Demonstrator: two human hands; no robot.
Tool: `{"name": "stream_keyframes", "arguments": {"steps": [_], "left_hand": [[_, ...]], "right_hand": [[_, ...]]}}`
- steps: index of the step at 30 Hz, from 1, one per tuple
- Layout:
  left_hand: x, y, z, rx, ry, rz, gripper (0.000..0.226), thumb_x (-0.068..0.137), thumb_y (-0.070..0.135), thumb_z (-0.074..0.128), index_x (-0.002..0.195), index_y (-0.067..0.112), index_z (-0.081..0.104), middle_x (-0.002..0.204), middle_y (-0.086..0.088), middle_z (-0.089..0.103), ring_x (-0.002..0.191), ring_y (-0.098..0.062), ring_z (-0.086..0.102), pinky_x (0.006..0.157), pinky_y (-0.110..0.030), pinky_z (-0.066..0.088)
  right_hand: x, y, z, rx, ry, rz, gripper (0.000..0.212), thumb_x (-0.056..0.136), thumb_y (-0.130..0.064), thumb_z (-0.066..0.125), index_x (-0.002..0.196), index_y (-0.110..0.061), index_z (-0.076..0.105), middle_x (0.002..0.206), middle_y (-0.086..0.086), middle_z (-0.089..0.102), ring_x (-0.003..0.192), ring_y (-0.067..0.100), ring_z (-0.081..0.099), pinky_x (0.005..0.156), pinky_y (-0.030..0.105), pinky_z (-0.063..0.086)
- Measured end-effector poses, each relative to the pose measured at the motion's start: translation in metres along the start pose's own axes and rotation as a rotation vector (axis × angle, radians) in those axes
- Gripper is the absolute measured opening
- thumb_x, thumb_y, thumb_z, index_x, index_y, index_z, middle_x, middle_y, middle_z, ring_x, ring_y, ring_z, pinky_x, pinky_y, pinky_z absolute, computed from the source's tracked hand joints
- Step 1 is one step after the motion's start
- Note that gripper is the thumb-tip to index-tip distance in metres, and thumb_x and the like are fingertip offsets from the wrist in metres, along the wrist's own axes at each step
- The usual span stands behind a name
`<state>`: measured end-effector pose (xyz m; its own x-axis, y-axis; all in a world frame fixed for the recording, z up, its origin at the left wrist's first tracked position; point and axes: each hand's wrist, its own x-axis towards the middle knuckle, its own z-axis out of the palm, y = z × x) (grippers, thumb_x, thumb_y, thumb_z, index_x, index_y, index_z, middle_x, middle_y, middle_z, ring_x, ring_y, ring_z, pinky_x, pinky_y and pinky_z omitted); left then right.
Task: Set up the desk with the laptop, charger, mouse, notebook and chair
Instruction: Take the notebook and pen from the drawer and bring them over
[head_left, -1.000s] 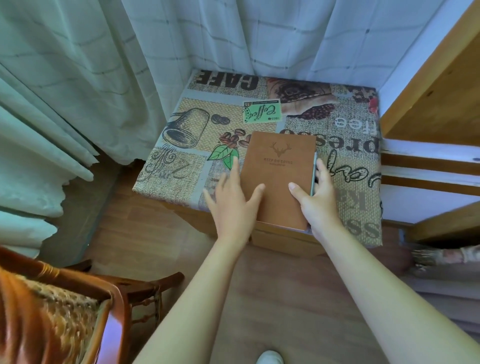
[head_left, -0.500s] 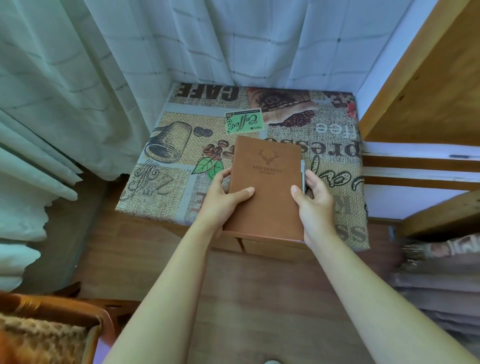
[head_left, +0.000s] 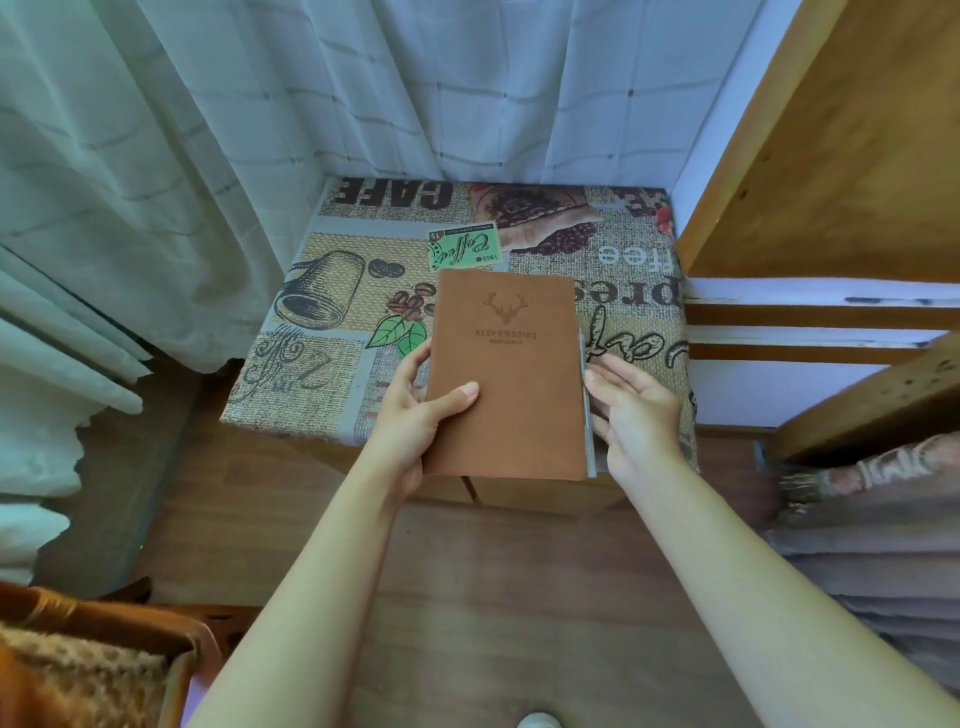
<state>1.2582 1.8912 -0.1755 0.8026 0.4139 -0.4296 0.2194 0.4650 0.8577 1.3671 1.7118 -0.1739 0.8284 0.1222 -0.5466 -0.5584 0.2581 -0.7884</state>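
chair cropped at lower-left corner, left hand fingers hidden under notebook

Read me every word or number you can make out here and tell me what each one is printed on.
"KEEP ON GOING": brown notebook cover, under a deer head; the smaller line beneath is too small to read.
"CAFE", upside down: printed tablecloth.
"Coffee", "1865", "1$": green stamp print on the cloth.
"free": cloth, upside down.
Other cloth lettering is cut off.
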Motion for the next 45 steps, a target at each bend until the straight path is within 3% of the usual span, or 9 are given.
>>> {"name": "stream_keyframes", "arguments": {"steps": [6,11,16,19,26,32,36,41,45], "left_hand": [[-0.042,0.015,0.023,-0.028,-0.03,0.065,0.075,0.077,0.004,0.075,0.137,0.032,0.04,0.116,-0.012,0.07,0.101,-0.033,0.069,0.074,-0.044,0.058],[-0.099,0.036,0.056,-0.013,-0.042,0.092,0.076,0.073,0.006,0.076,0.137,0.032,0.042,0.118,-0.009,0.07,0.1,-0.032,0.07,0.073,-0.043,0.059],[-0.172,0.058,0.097,0.002,-0.085,0.136,0.076,0.072,0.007,0.077,0.136,0.031,0.044,0.121,-0.009,0.069,0.104,-0.031,0.068,0.074,-0.039,0.059],[-0.218,0.068,0.121,0.001,-0.113,0.148,0.075,0.071,0.009,0.081,0.133,0.035,0.047,0.119,-0.004,0.07,0.105,-0.029,0.068,0.075,-0.039,0.059],[-0.324,0.076,0.193,0.008,-0.182,0.165,0.07,0.069,0.011,0.078,0.127,0.038,0.051,0.109,-0.002,0.074,0.097,-0.026,0.071,0.067,-0.035,0.059],[-0.391,0.078,0.266,0.03,-0.309,0.147,0.067,0.067,0.015,0.08,0.121,0.045,0.055,0.11,-0.009,0.073,0.097,-0.032,0.071,0.069,-0.04,0.059],[-0.418,0.073,0.309,0.057,-0.395,0.171,0.065,0.072,0.014,0.078,0.124,0.044,0.054,0.115,-0.007,0.071,0.098,-0.032,0.07,0.069,-0.042,0.059],[-0.434,0.06,0.364,0.117,-0.558,0.172,0.068,0.075,0.017,0.08,0.131,0.039,0.049,0.117,-0.006,0.071,0.102,-0.032,0.069,0.074,-0.045,0.058],[-0.441,0.047,0.416,0.189,-0.697,0.1,0.068,0.075,0.022,0.081,0.13,0.043,0.048,0.114,-0.013,0.071,0.098,-0.04,0.069,0.079,-0.059,0.054]], "right_hand": [[-0.038,-0.04,-0.029,0.188,-0.043,0.086,0.042,0.083,0.011,0.061,0.124,0.007,0.053,0.107,0.023,0.066,0.077,0.021,0.074,0.059,0.026,0.059],[-0.093,-0.079,-0.061,0.183,-0.124,0.072,0.04,0.085,0.018,0.052,0.124,0.01,0.052,0.097,0.017,0.067,0.073,0.014,0.074,0.066,0.019,0.058],[-0.173,-0.129,-0.101,0.078,-0.14,-0.03,0.029,0.092,0.002,0.053,0.119,-0.008,0.058,0.089,0.011,0.075,0.077,0.02,0.074,0.063,0.025,0.06],[-0.222,-0.156,-0.132,-0.021,-0.11,-0.131,0.031,0.094,-0.006,0.054,0.122,-0.02,0.055,0.081,0.006,0.077,0.07,0.022,0.073,0.059,0.029,0.06],[-0.323,-0.205,-0.227,-0.009,-0.017,-0.211,0.038,0.096,-0.004,0.049,0.133,-0.01,0.052,0.088,0.008,0.076,0.068,0.022,0.072,0.049,0.027,0.055],[-0.392,-0.25,-0.294,0.062,0.005,-0.304,0.039,0.095,0.0,0.047,0.129,-0.015,0.056,0.098,0.013,0.074,0.077,0.025,0.071,0.061,0.033,0.061],[-0.435,-0.274,-0.34,0.071,0.048,-0.394,0.037,0.095,0.002,0.047,0.124,-0.018,0.057,0.094,0.009,0.076,0.079,0.024,0.073,0.068,0.033,0.061],[-0.477,-0.29,-0.399,0.128,0.18,-0.494,0.036,0.095,-0.003,0.051,0.129,-0.016,0.054,0.102,0.011,0.074,0.087,0.026,0.073,0.067,0.03,0.06],[-0.499,-0.293,-0.439,0.167,0.351,-0.553,0.036,0.094,-0.003,0.052,0.129,-0.014,0.054,0.098,0.011,0.075,0.086,0.029,0.073,0.065,0.029,0.059]]}}
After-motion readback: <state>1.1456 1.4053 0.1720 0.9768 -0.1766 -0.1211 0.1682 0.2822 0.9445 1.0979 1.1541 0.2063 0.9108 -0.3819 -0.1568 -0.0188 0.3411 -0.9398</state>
